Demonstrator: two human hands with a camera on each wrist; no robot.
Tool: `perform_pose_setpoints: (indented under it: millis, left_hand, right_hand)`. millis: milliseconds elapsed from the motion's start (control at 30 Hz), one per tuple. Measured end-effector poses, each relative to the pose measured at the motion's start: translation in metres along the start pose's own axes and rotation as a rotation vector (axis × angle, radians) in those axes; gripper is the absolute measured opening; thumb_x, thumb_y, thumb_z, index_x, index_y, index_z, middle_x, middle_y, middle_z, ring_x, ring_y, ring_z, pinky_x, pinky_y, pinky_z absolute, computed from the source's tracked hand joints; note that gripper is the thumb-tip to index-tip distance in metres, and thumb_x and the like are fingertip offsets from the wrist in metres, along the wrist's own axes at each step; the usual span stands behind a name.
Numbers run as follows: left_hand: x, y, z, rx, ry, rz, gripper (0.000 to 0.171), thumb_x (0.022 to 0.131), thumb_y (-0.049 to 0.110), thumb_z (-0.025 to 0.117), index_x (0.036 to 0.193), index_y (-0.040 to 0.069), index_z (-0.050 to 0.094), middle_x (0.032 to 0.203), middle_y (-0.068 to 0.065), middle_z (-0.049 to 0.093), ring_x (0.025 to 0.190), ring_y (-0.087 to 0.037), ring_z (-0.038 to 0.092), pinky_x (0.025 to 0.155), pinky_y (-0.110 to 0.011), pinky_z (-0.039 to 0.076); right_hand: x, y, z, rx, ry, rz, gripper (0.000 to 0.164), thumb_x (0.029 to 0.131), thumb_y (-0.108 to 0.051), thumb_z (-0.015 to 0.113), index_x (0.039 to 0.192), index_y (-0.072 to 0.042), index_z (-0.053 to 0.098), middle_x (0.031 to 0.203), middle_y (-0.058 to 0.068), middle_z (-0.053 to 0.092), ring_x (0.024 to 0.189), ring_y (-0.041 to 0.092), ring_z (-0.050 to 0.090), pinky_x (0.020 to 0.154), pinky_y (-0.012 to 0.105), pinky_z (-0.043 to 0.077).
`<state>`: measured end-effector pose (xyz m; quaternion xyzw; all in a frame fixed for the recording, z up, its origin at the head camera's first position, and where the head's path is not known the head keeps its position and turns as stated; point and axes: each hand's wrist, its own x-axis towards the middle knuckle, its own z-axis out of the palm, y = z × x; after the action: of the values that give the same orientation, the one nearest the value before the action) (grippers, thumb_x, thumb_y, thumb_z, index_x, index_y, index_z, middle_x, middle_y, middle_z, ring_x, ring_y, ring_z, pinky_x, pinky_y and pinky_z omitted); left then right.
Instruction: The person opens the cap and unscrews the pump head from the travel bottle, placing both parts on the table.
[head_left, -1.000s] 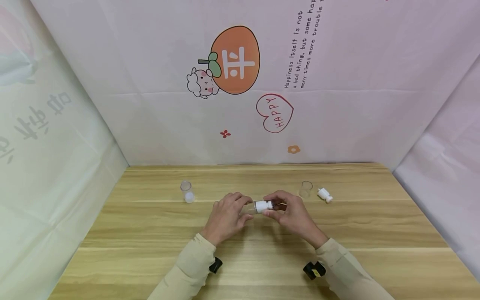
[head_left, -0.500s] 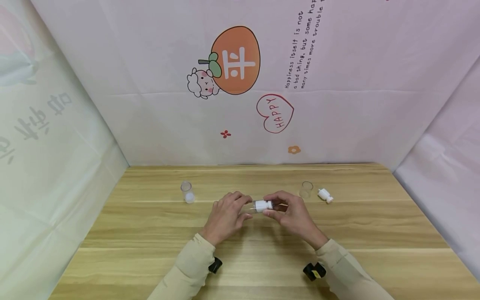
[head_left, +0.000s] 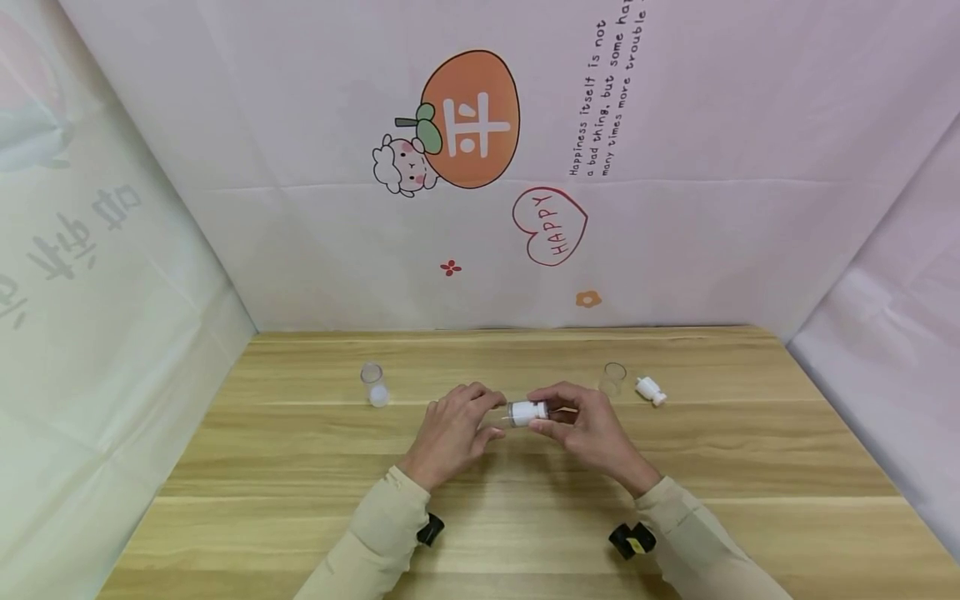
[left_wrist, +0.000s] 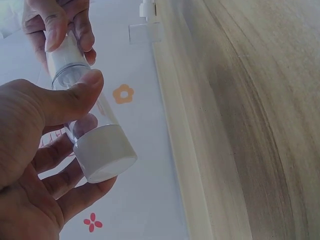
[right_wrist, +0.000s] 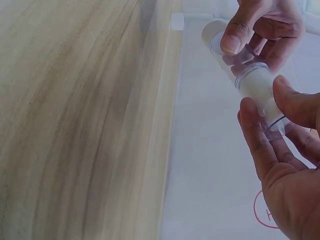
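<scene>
Above the middle of the table, my two hands hold a small clear pump bottle lying nearly level. My left hand (head_left: 452, 429) grips its clear body, thumb on one side and fingers on the other; the bottle's white base (left_wrist: 107, 155) shows in the left wrist view. At the other end, the white pump top (right_wrist: 260, 87) sits at the bottle's mouth under a clear cap (right_wrist: 274, 131). My right hand (head_left: 592, 433) pinches this pump end between thumb and fingers. Whether the pump top is fully seated cannot be made out.
At the back left of the wooden table (head_left: 300, 467) stands another clear bottle (head_left: 372, 383) with a white base. A loose clear cap (head_left: 612, 381) stands at the back right, beside a white pump head (head_left: 650, 391) on its side. White printed cloth (head_left: 315, 250) walls the back and sides.
Both hands keep their hold on the bottle. My right hand and the pump end have shifted very slightly to the right.
</scene>
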<state>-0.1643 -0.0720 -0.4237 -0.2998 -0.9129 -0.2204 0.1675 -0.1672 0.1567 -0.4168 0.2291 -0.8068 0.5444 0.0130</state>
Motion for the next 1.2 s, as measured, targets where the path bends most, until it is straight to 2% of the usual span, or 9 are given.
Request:
perform_pose_setpoints:
  millis: [300, 633, 967, 1200]
  left_hand:
    - [0.001, 0.002, -0.001, 0.006, -0.021, 0.023, 0.038, 0.080, 0.020, 0.088, 0.114, 0.012, 0.073, 0.105, -0.002, 0.070, 0.088, -0.019, 0.065, 0.060, -0.032, 0.053]
    - [0.002, 0.003, -0.001, 0.013, -0.025, 0.054, 0.036, 0.080, 0.019, 0.088, 0.112, 0.011, 0.073, 0.103, -0.003, 0.070, 0.086, -0.019, 0.065, 0.060, -0.031, 0.053]
    - [0.002, 0.007, -0.003, 0.077, -0.087, 0.026, 0.036, 0.083, 0.022, 0.086, 0.115, 0.014, 0.073, 0.106, -0.001, 0.069, 0.090, -0.019, 0.065, 0.060, -0.029, 0.051]
    - [0.002, 0.009, -0.004, 0.087, -0.099, 0.009, 0.036, 0.085, 0.024, 0.085, 0.116, 0.014, 0.073, 0.107, -0.002, 0.069, 0.091, -0.020, 0.065, 0.059, -0.031, 0.051]
  right_hand:
    - [0.001, -0.001, -0.005, -0.005, -0.061, -0.028, 0.026, 0.088, 0.002, 0.077, 0.113, 0.000, 0.072, 0.108, 0.014, 0.071, 0.091, 0.025, 0.070, 0.080, 0.030, 0.058]
    - [0.002, -0.005, -0.009, -0.072, -0.091, -0.035, 0.025, 0.087, 0.002, 0.077, 0.112, 0.000, 0.072, 0.107, 0.012, 0.071, 0.091, 0.026, 0.069, 0.079, 0.030, 0.059]
    - [0.004, -0.012, -0.010, -0.170, -0.123, -0.051, 0.024, 0.087, 0.005, 0.076, 0.111, 0.001, 0.073, 0.106, 0.011, 0.071, 0.090, 0.023, 0.069, 0.076, 0.029, 0.059]
    - [0.003, -0.014, -0.009, -0.227, -0.114, -0.055, 0.024, 0.086, 0.004, 0.077, 0.110, 0.001, 0.073, 0.104, 0.009, 0.070, 0.088, 0.020, 0.069, 0.075, 0.028, 0.058]
